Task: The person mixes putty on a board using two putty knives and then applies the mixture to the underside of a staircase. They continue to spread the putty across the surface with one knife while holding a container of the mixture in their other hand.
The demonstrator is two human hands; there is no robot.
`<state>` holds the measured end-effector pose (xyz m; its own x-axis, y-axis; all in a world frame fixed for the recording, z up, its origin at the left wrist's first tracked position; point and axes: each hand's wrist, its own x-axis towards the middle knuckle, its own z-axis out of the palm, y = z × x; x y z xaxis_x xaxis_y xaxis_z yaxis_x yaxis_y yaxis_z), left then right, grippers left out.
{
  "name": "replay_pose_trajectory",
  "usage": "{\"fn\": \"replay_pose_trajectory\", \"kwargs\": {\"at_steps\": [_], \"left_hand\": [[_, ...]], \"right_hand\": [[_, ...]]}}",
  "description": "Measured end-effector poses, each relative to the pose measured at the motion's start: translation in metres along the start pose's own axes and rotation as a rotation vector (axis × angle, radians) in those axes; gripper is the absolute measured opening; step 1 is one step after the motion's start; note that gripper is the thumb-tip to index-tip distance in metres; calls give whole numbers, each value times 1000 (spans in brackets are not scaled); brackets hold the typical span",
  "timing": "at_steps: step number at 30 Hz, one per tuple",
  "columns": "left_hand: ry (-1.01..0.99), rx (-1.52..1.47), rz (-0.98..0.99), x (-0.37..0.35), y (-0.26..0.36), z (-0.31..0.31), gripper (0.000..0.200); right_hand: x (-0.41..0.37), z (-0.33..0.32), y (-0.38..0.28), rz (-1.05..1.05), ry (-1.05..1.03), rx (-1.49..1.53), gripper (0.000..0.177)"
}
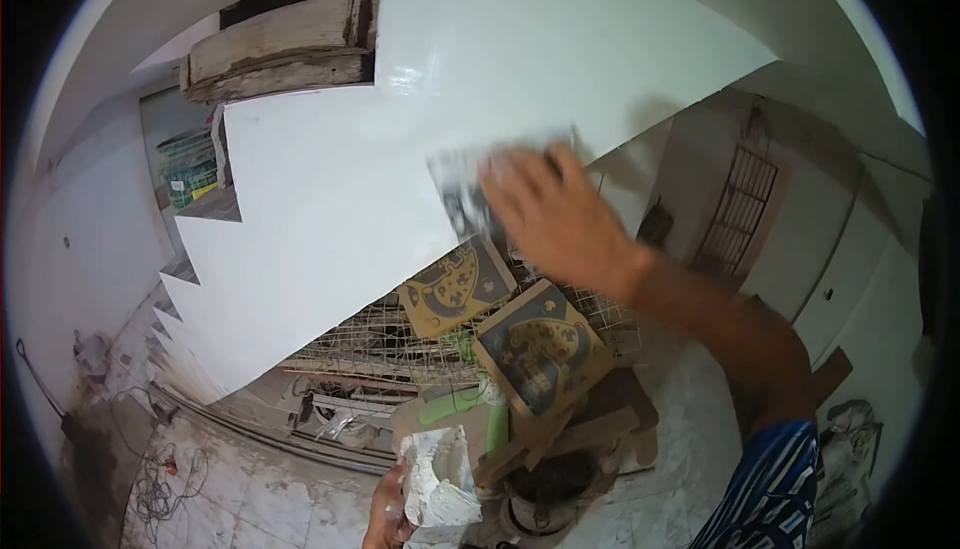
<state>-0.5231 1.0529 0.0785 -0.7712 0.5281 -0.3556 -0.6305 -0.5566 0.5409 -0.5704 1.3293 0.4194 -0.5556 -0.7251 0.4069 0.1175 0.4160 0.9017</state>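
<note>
My right hand (560, 214) is closed around a flat steel plastering trowel (452, 194), which is blurred by motion. Its blade lies against the white, glossy side of a staircase (320, 179), near the slanting lower edge. Low in the view, my left hand (388, 511) grips a small flat-sided holder heaped with white putty (442, 484). Part of that holder and most of the left fingers are hidden by the putty.
Below the slanting edge lie two printed cardboard boxes (545, 349), wire mesh (350, 341) and scrap wood. A bucket (535, 514) stands beneath them. Tangled cable (165, 484) spreads over the tiled floor at left. Weathered boards (280, 49) rest on the upper steps.
</note>
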Motion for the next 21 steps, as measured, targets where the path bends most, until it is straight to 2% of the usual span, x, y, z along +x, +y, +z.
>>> {"fn": "replay_pose_trajectory", "kwargs": {"at_steps": [3,4,8,16,19,21], "left_hand": [[12,0,6,-3,1,3,54],[17,0,9,-4,2,2,54],[29,-47,46,-1,-2,-23,52],[76,10,4,-18,18,-31,51],[26,-58,21,-13,20,-34,52],[-1,-74,26,-12,20,-39,52]], "right_hand": [[58,8,57,144,144,-257,47],[75,21,77,169,258,-229,44],[118,10,115,230,155,-251,36],[132,22,117,310,36,-207,36],[119,50,102,241,203,-351,38],[103,56,71,212,182,-303,39]]}}
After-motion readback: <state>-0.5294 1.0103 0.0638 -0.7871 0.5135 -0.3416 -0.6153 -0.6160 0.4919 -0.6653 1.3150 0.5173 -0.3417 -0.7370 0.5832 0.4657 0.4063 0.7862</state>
